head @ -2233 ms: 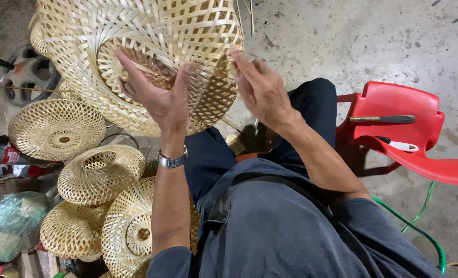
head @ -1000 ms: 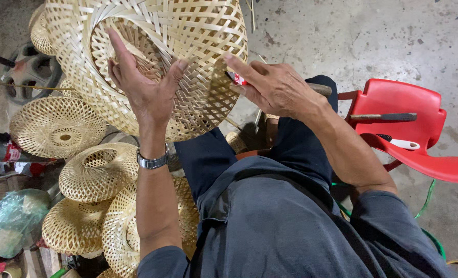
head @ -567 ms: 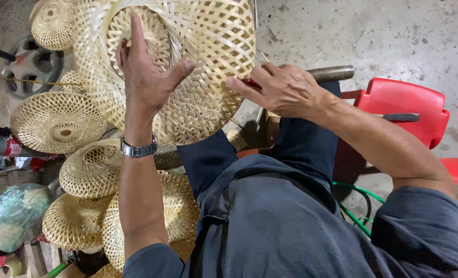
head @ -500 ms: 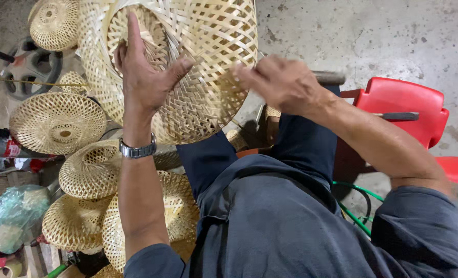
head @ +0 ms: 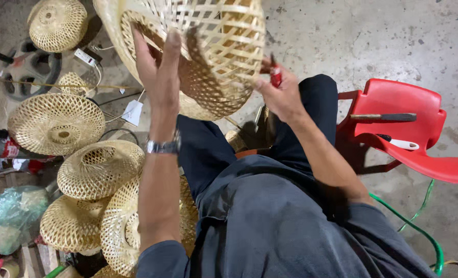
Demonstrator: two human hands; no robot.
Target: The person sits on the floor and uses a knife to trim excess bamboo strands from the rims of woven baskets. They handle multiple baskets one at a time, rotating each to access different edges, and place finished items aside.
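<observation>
Your left hand, fingers spread, supports the open-weave bamboo lampshade; your right hand pinches a small red tool.

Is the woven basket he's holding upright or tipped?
Tipped: the basket is held off the floor, its opening turned sideways toward the left hand, which reaches inside.
</observation>
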